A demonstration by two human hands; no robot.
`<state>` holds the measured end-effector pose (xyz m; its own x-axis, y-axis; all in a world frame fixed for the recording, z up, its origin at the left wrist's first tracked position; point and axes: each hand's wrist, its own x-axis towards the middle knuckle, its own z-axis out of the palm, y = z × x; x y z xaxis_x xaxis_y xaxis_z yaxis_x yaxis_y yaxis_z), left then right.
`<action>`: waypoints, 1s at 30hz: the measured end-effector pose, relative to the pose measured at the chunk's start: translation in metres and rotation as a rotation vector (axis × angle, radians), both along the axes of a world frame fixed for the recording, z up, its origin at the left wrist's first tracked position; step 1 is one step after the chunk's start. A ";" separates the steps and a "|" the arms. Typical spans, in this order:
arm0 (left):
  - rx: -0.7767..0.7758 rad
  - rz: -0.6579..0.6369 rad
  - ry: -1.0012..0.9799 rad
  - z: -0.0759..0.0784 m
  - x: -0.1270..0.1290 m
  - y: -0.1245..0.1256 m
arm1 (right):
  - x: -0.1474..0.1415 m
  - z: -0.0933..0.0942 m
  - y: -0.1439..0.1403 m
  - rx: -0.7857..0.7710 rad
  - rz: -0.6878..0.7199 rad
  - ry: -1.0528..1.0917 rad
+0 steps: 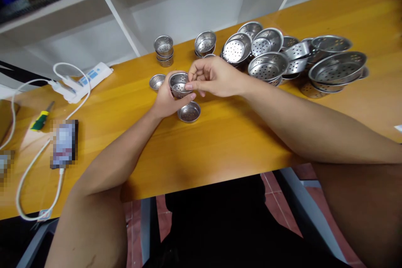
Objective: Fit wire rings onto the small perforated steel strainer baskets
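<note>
A small perforated metal cup (178,85) is held above the table, its mouth tilted up toward me. My left hand (166,99) wraps round its left and near side, thumb along the front. At the cup's right rim, my right hand (210,76) has its thumb and fingers pinched together; whether a second nested cup is between them is hidden. Below the hands sits a shallow perforated cup (189,112) on the table. Another small cup (156,82) stands just left, partly behind my left hand.
Stacked small cups (163,46) and a second stack (205,42) stand at the back. Larger perforated bowls (267,67) crowd the right. On the left lie a white power strip (91,81), a cabled phone (64,144) and a green-yellow screwdriver (40,120). The wooden table's (220,150) front edge is close.
</note>
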<state>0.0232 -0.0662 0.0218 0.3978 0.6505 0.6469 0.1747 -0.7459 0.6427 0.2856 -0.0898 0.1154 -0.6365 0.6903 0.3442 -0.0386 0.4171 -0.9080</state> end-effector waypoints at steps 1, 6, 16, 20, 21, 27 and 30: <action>-0.014 0.011 0.010 0.001 0.000 -0.001 | 0.000 0.000 -0.001 0.003 -0.007 -0.010; -0.052 0.018 0.020 0.001 -0.001 -0.002 | 0.001 0.003 -0.002 0.020 -0.008 -0.043; 0.010 0.044 0.004 -0.005 -0.001 0.004 | -0.001 -0.010 0.002 0.200 -0.149 -0.031; 0.005 0.086 -0.041 -0.006 -0.002 0.008 | 0.002 -0.015 0.001 0.401 -0.335 -0.080; 0.002 0.100 -0.039 -0.005 -0.003 0.008 | 0.002 -0.016 0.000 0.437 -0.346 -0.101; 0.012 0.120 -0.044 -0.003 -0.004 0.010 | 0.005 -0.015 -0.006 0.627 -0.340 -0.230; -0.018 0.122 -0.025 -0.001 -0.003 0.007 | 0.004 -0.016 -0.009 0.654 -0.337 -0.301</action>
<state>0.0199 -0.0588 0.0213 0.2988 0.7051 0.6431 0.2475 -0.7081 0.6614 0.2893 -0.0990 0.0991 -0.5591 0.5797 0.5928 0.3925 0.8148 -0.4266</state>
